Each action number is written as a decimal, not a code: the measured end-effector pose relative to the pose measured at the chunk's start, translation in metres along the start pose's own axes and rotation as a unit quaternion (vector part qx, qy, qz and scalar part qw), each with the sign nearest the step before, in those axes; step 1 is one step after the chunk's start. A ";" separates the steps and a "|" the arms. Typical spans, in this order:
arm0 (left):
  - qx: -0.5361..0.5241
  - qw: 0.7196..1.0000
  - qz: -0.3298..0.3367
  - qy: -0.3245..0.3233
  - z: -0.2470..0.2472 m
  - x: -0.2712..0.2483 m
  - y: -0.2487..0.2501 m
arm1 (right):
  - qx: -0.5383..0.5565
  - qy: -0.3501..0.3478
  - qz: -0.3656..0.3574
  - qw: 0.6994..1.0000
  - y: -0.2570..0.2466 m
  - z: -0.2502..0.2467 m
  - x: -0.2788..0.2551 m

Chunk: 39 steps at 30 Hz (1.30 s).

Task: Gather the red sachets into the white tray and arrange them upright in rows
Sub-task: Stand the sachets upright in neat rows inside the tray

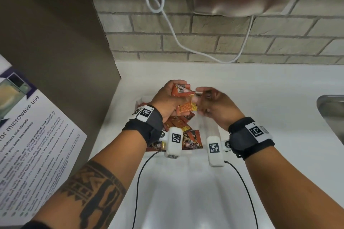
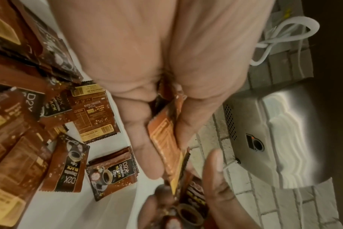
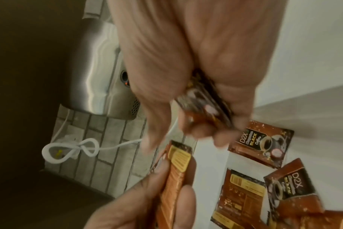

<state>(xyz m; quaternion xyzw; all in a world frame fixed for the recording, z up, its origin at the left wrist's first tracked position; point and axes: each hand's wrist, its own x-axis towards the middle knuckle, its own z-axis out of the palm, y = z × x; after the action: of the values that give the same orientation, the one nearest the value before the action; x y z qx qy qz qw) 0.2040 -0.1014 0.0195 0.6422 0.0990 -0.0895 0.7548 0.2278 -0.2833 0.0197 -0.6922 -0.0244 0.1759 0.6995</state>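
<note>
Sachets (image 1: 183, 90) gripped in both raised hands, left (image 1: 168, 98) and right (image 1: 216, 106)

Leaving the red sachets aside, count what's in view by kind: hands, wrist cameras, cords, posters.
Hands: 2, left hand and right hand, each holding red sachets
Wrist cameras: 2
White cord: 1
Microwave poster: 1
Total: 6

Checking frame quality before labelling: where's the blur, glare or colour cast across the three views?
Head view: mostly sharp, right hand motion-blurred, wide-angle bending of the brick wall. Left wrist view: warm cast, left hand soft, glare on the steel dryer, loose sachets readable. Right wrist view: fingers and held sachet smeared; dark left side.
</note>
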 end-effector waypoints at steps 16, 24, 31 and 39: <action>-0.077 0.995 -0.030 0.048 -0.003 0.002 0.004 | -0.282 0.073 -0.302 0.908 0.020 0.005 -0.008; 0.022 0.995 0.065 0.066 -0.009 0.004 0.004 | -0.155 0.002 -0.163 0.974 0.012 0.003 -0.012; 0.162 0.977 0.140 0.006 -0.006 -0.001 0.012 | -0.018 -0.151 0.024 0.988 -0.003 -0.010 -0.014; 0.195 0.972 0.128 -0.037 0.003 -0.003 0.009 | -0.018 -0.206 0.101 0.973 -0.006 -0.003 -0.020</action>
<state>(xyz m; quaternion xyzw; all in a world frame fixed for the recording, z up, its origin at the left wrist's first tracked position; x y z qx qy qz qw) 0.2032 -0.1027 0.0290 0.7805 -0.0317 -0.0331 0.6234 0.2116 -0.2915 0.0295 -0.6526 -0.1005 0.3840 0.6454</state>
